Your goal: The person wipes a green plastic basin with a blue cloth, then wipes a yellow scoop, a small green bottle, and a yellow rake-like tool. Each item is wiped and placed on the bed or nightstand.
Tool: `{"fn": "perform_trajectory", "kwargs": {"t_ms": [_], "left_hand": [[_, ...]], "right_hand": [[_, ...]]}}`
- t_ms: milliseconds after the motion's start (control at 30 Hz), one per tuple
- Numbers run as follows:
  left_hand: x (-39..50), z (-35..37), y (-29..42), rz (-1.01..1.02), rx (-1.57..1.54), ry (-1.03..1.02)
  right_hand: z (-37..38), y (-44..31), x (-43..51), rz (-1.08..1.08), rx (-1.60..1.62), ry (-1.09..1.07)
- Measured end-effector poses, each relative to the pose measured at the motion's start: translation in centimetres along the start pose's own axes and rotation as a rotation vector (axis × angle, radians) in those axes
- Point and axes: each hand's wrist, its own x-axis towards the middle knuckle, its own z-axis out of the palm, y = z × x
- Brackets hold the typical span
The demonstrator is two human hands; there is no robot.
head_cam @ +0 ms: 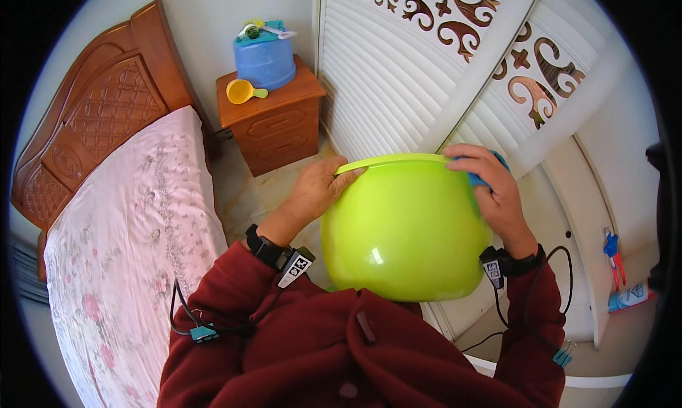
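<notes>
A large lime-green plastic tub (405, 232) is held up against my front, its smooth outer side towards me and its rim at the top. My left hand (325, 184) grips the rim at its left end, thumb on the near side. At the rim's right end, my right hand (487, 181) has hold of the tub, with a blue cloth (479, 180) partly hidden beneath the fingers. The inside of the tub cannot be seen.
A wooden nightstand (277, 107) at the back carries an upturned blue tub (265, 62) with a teal cloth and brushes on it, and a yellow scoop (240, 91). A bed (144, 211) stands left. White louvred sliding doors (383, 67) rise behind; pliers (615, 259) lie far right.
</notes>
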Motion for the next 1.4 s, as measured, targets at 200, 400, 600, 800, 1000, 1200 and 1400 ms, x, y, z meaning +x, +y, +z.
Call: {"fn": "perform_trajectory", "kwargs": {"t_ms": [200,400,600,800,1000,1200,1400], "left_hand": [[0.2,0.5,2.1,0.02,0.292,-0.079],[-1.6,0.0,2.7,0.317,-0.046,-0.144],[-4.4,-2.1,-2.0,0.342,0.116,-0.345],[-7.5,-2.9,-6.6,-0.121,-0.429,-0.302],[-6.7,-5.4,-6.3,-0.127,-0.377,0.033],[-5.8,-5.0,-3.0,-0.023,0.067,0.102],[-7.3,-3.5,-2.3,0.07,0.383,0.12]], "right_hand": [[2.8,-3.4,1.3,-0.125,0.201,-0.171],[0.1,0.4,0.6,0.019,-0.512,-0.172],[-3.4,7.1,-4.2,0.463,0.009,-0.019],[-2.3,8.4,-6.8,0.556,0.245,0.268],[3.6,9.0,-6.0,0.734,0.181,0.258],[9.6,1.1,0.2,0.015,-0.107,-0.059],[12.7,-2.3,2.5,-0.149,-0.226,-0.182]]}}
